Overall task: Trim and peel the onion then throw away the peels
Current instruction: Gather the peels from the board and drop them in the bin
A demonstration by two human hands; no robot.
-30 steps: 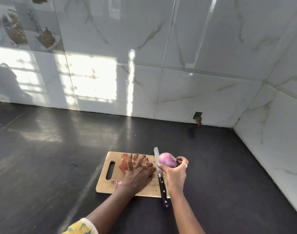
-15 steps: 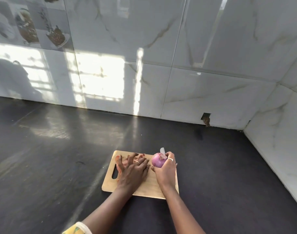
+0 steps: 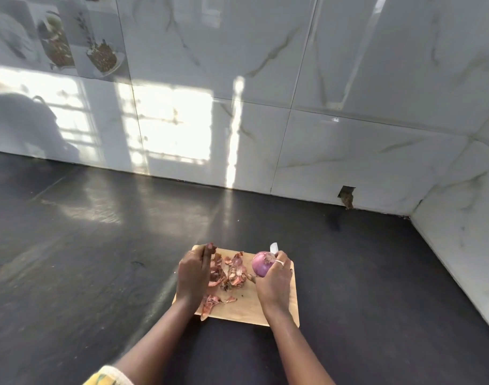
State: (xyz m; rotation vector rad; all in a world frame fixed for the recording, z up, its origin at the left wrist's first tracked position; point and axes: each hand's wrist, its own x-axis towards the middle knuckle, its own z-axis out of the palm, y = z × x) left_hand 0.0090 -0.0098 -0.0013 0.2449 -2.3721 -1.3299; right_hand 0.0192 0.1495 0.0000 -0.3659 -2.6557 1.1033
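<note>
Obs., standing at the counter.

Peels [image 3: 230, 273] lay in a loose heap on the cutting board [image 3: 276, 315], between the two hands. A few stray pieces sat nearer the front left corner, one of them overhanging the edge.

Left hand [image 3: 193, 273] stood on its edge at the board's left side. Its fingers were extended and together, gripping nothing, with the palm facing the heap. The heap lay directly to that hand's right, just beside or touching it. Its spread ran roughly front to back, about parallel to the hand. Left hand was clearly the nearer one to the peels.

Right hand [image 3: 273, 282] was curled round the onion [image 3: 261, 264] at the board's far right. A knife blade [image 3: 274, 247] tip showed above its fingers. The handle was hidden, so how it was held I could not tell.

Onion: smooth, glossy purple-pink, dry skin apparently off, with a paler cut patch at the top. Peels: papery, orange-brown, curled.

Judgement: trimming and peeling look done. A sweep rightward or a scoop would gather the heap, and the thin flakes may scatter onto the dark countertop [image 3: 98, 259].
</note>
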